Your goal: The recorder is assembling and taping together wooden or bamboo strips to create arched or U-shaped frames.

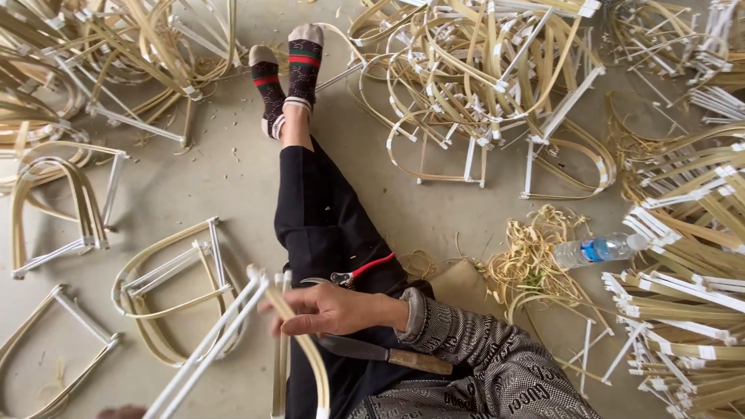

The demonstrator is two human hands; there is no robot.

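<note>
My right hand (330, 310) is closed around a bent bamboo frame (309, 353) with white-wrapped rods (221, 337), held over my lap. A sliver of my left hand (120, 411) shows at the bottom edge, near the lower end of the white rods; its fingers are hidden. A knife (372, 353) with a dark blade and wooden handle lies across my lap under my right wrist. Red-handled pruning shears (361, 271) rest on my black-trousered thigh just beyond the hand. My legs stretch forward, in striped socks (287, 70).
Finished arched bamboo frames (167, 287) lie on the concrete floor to the left. Large heaps of frames (481, 77) fill the top and the right side (683, 310). A plastic water bottle (601, 248) lies at the right beside a tangle of bamboo shavings (531, 264).
</note>
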